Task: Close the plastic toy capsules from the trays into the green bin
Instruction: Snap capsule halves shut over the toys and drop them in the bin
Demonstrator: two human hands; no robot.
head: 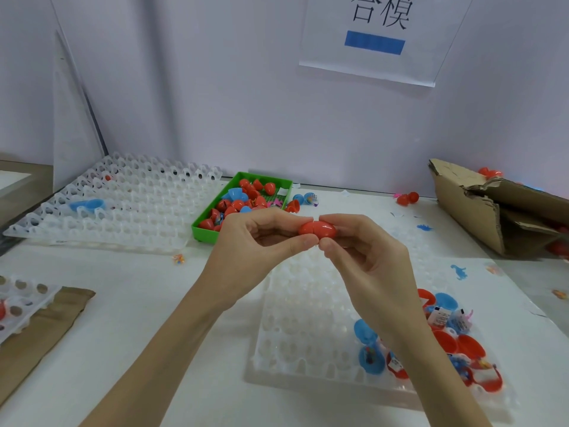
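2 hands pinching 1 red capsule [317, 232], left hand [258, 241] fingers curled on its left end, right hand [366, 257] on its right end, green bin [201, 232] just behind the left fingers, white tray [295, 334] under the hands

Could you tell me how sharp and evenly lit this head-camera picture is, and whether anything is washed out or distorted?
Head view: light is soft and even, shadows faint; both hands' grip on the red capsule is sharp; the near white tray is overexposed, its cups barely showing; the open capsules on its right side look slightly smeared; wide-angle bending tilts the wall panel at left.
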